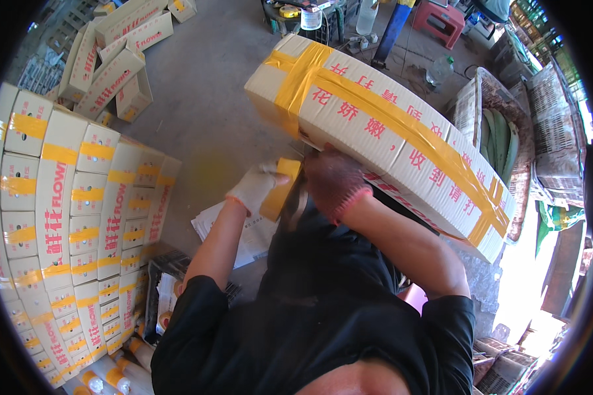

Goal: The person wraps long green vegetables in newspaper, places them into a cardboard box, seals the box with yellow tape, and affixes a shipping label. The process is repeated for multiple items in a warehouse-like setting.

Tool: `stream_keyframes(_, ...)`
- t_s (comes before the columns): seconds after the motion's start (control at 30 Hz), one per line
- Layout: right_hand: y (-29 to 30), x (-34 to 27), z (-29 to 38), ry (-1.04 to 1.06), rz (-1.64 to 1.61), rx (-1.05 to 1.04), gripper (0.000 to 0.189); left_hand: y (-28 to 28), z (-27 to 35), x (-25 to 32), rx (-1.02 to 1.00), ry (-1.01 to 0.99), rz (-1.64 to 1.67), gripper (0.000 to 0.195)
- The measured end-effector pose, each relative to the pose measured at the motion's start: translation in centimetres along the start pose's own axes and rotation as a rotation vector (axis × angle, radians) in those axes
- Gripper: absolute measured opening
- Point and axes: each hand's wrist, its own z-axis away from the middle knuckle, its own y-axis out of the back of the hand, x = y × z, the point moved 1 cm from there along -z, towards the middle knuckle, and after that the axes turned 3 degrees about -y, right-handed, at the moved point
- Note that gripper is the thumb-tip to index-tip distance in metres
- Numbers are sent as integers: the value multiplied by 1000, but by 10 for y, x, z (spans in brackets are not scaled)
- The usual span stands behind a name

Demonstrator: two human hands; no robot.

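Note:
A long carton (400,138) with red printing lies slantwise in front of me. Yellow packing tape (375,103) runs along its top and wraps both ends. My left hand (253,186), in a pale work glove with an orange cuff, grips a wide roll of yellow packing tape (279,190) just short of the carton's left end. My right hand (333,180), in a dark red knitted glove, is against the carton's near lower side. Its fingertips are hidden, so its grip is unclear. Below my left hand lies a stack of printed sheets (247,237).
Taped cartons (54,207) form a tall stack at left. Open cartons (111,74) lie piled behind it. A black crate (153,296) holding papers stands low left. Dirty plastic baskets (556,123), a water jug (441,70) and a red stool (440,22) stand toward the right.

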Motion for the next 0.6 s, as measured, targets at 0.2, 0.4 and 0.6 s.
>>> stream_keyframes(0.2,41,81,166,-56,-475,754,32,32,29,-67,248,23,209,28)
stream_keyframes(0.4,-11,252,390,-1546,383,767,18,128,52,-24,573,-96,165,24)
stream_keyframes(0.6,-196,305,416,-1987,-389,777,35,156,63,160,740,-532,-92,52)
